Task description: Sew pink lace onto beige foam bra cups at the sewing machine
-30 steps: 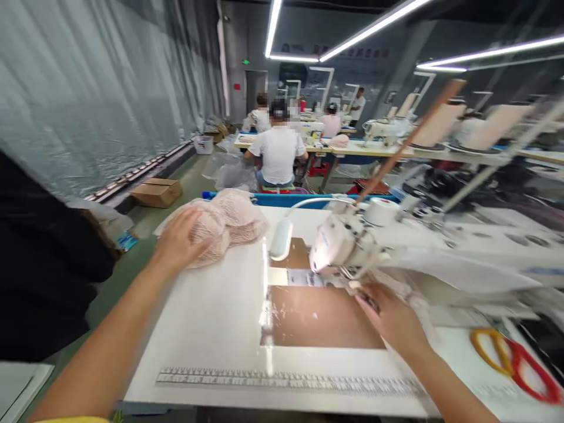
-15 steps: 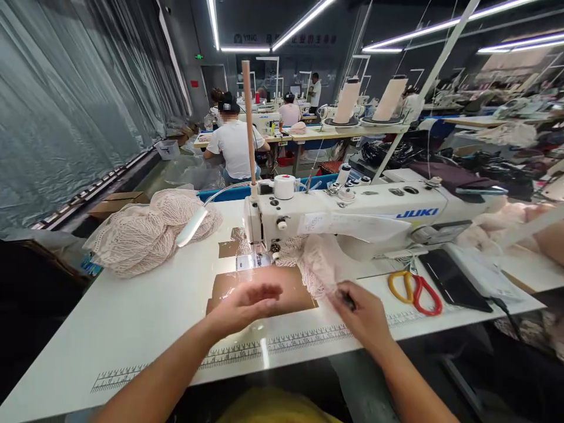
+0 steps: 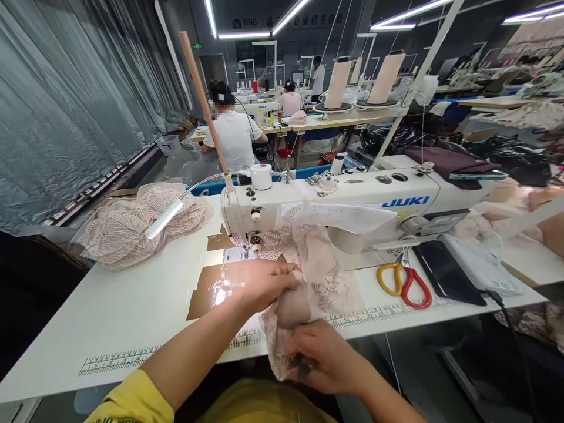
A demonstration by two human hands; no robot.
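My left hand is closed on the upper edge of a pale pink lace fabric piece, in front of the sewing machine. Lower down, past the table's front edge, my right hand pinches the same fabric. A small dark object sits within the right hand's fingers; blur hides its kind. More of the lace and sheer fabric trails back under the machine arm. Brown patches cover the tabletop by the needle area, left of the fabric.
A heap of lace pieces lies on the table's left, under a lamp. Scissors with yellow and red handles lie at right beside a black phone-like slab. A printed ruler runs along the front edge. People sit at machines beyond.
The right hand has moved left and toward me, drawing the fabric over the table's front edge. The left hand, open before, has moved right and closed on the fabric. The view has shifted slightly.
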